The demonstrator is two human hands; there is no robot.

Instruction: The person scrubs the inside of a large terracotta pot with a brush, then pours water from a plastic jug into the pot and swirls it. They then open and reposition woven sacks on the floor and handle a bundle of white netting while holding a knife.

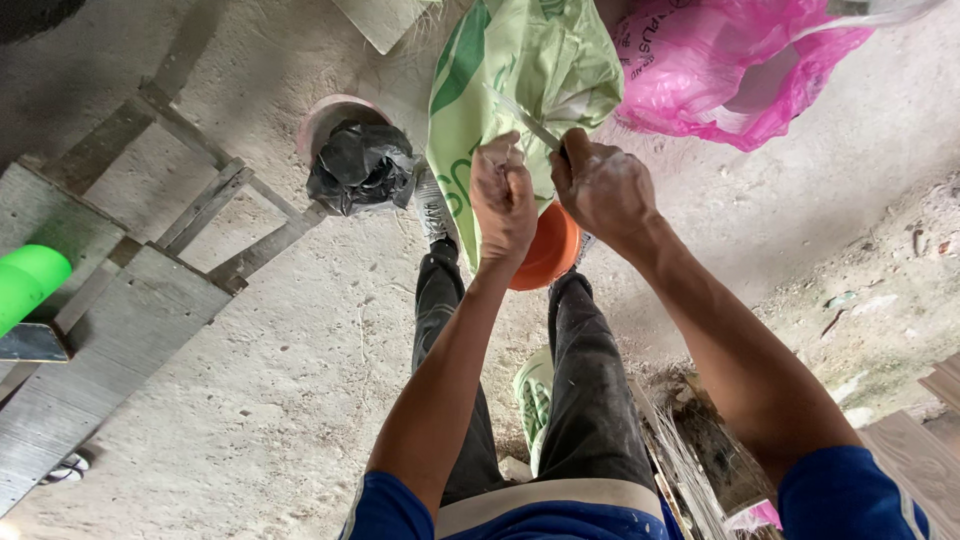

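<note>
head cam looking straight down, person standing on a rough concrete floor (300,400), dark trousers, blue sleeves at the bottom edge.

left hand (503,195) – fingers curled tight into a fist, pinching a fold of the green sack (520,70) at its lower edge. knuckles face the camera, so the fingertips themselves are hidden.

right hand (598,185) – fingers closed around the handle of a knife (525,118); the thin blade runs up and to the left, lying against the green sack just above the left hand. the two hands sit just beside each other, nearly touching.

under the hands, between the feet: an orange bowl (550,250), only its rim and part of the side showing below the sack.

packages:
- green sack – light green woven plastic with darker green print, hanging down from the top centre to the hands. print not legible enough to describe further.
- pink plastic bag (740,70) – translucent, crumpled, top right, touching the green sack's right side; some dark print on it.
- black plastic bag (360,165) – bunched up, sitting in a round pinkish container (330,112) left of the sack.

further out – grey boards (110,330) lie on the floor at left, and a bright green tube (28,283) is at the left edge.
</note>
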